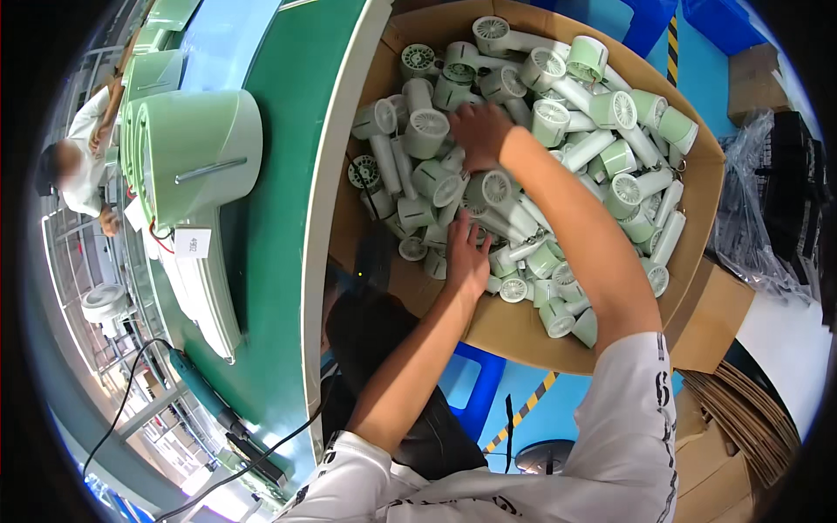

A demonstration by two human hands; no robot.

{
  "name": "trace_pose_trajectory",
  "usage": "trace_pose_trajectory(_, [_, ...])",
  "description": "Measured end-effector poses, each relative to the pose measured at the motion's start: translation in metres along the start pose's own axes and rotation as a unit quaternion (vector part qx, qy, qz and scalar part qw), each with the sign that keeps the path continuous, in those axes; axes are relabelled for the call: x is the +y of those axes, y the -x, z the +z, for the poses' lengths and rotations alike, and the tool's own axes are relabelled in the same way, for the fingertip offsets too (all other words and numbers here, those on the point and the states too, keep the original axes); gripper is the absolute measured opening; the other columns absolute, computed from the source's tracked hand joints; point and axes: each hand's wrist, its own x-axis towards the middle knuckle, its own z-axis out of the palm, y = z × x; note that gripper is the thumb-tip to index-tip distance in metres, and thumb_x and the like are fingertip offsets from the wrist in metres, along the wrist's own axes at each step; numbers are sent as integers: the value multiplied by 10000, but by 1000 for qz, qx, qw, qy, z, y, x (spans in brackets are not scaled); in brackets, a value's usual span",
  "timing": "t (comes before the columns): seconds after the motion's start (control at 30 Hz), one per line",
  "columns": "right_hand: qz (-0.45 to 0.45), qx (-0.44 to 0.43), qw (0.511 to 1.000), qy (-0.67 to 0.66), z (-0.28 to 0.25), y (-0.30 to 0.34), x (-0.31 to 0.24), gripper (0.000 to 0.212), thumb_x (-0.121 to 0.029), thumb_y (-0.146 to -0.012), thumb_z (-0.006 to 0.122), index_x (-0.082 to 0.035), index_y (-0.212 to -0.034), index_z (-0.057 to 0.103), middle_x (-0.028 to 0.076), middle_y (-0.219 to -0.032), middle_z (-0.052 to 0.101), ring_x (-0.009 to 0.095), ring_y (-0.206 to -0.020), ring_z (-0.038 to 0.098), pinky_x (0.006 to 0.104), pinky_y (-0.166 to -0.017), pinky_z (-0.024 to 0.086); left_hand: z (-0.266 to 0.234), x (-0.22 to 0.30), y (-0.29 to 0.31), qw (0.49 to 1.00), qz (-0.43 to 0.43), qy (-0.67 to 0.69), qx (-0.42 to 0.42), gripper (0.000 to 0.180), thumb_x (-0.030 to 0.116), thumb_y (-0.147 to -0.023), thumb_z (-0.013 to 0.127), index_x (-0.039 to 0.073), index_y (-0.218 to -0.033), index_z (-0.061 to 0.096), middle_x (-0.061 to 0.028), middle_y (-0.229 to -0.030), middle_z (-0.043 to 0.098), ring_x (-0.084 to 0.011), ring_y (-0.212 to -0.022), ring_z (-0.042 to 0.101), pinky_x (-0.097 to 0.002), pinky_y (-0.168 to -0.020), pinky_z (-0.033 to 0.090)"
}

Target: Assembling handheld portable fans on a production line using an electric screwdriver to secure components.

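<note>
Many green-and-white handheld fans (602, 161), with round grilled heads and tube handles, lie jumbled in a big cardboard box (514, 340). My right hand (481, 138) reaches into the pile's far left part, its fingers bent down around a white fan part (454, 159); the fingertips are partly hidden. Nearer to me, my left hand (469, 259) rests at the pile's front edge. Its fingers are apart and touch the fans below a grey-white fan head (495, 187). Nothing shows gripped in that hand.
Left of the box runs a green-topped bench (283, 174) with a pale edge. On it stand a row of larger green-and-white fan shells (199, 148) and a corded teal tool (205, 388). Clear plastic wrap (741, 209) and stacked cardboard (750, 418) lie at right. Another person (83, 161) works far left.
</note>
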Motion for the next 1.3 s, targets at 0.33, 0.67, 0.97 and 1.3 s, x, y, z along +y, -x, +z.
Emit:
trace_pose_trajectory(0.33, [27, -78, 973, -217, 9, 9, 8, 1180, -538, -620, 795, 69, -1449, 215, 269, -1119, 645, 401, -1022, 642, 424, -914, 499, 31, -7, -22, 993, -9, 16, 115, 684, 479, -891, 657, 216, -1447, 357, 39, -1456, 366, -160, -1380, 278, -394, -1081, 255])
trace_pose_trajectory(0.67, [72, -132, 958, -243, 39, 50, -49, 1170, -699, -565, 756, 157, -1286, 415, 281, -1128, 644, 397, -1048, 641, 416, -922, 503, -21, -17, 6, 997, -29, 65, 30, 713, 673, -888, 506, 146, -1366, 456, -28, -1337, 523, -216, -1291, 455, -532, -1092, 291])
trace_pose_trajectory(0.97, [60, -70, 979, -184, 68, 74, -45, 1117, -721, -555, 749, 81, -1279, 466, 293, -1337, 468, 372, -1232, 513, 408, -1003, 445, -18, -102, 49, 987, 16, 113, 115, 631, 263, -931, 643, 179, -1460, 309, -49, -1410, 435, -195, -1274, 463, -386, -1074, 394])
trace_pose_trajectory(1.3, [101, -90, 952, -274, 75, 85, -37, 1166, -742, -586, 720, 74, -1352, 395, 280, -1191, 615, 390, -1115, 607, 404, -947, 486, 7, -101, 30, 978, -27, 107, 179, 476, 234, -873, 739, 141, -1251, 464, -23, -1210, 573, -157, -1038, 552, -337, -974, 428])
